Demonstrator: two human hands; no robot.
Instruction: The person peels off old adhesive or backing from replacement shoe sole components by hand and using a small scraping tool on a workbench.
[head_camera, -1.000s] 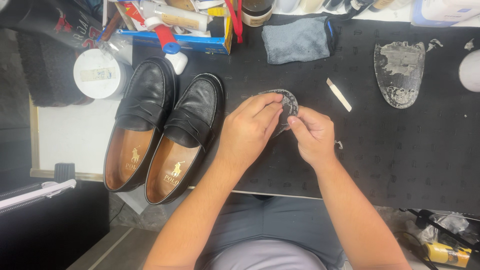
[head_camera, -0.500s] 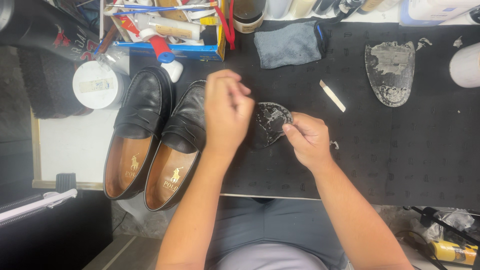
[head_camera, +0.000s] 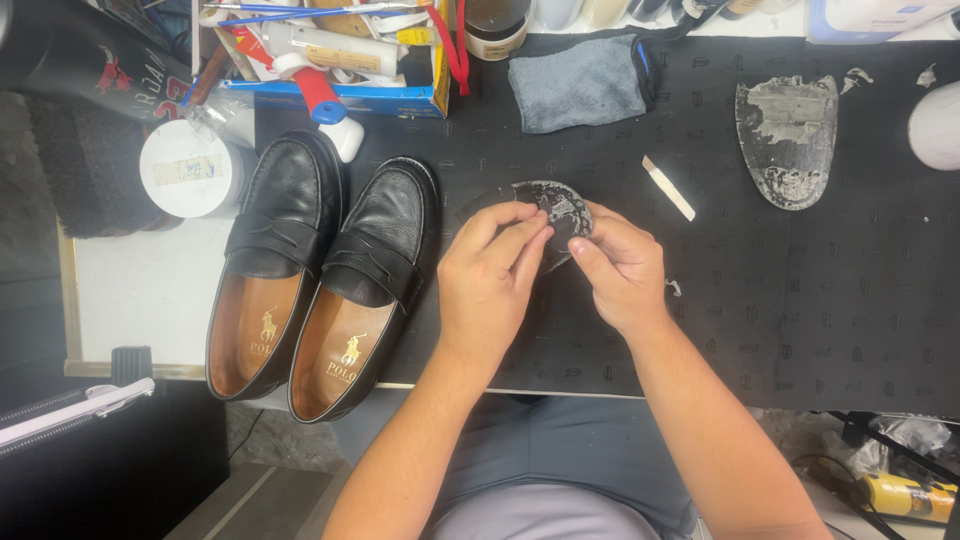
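Ideally, with both the left hand (head_camera: 490, 285) and right hand (head_camera: 622, 270) pinching the dark worn sole piece (head_camera: 553, 205), each grip should hold firm near its edge and low over the bench (head_camera: 780, 300).

A black mat (head_camera: 800, 320) with a faint repeated pattern covers most of the desk (head_camera: 140, 300), whose bare white top shows at the left with a pale wooden edge. Below, grey floor (head_camera: 250, 490) lies under even light.
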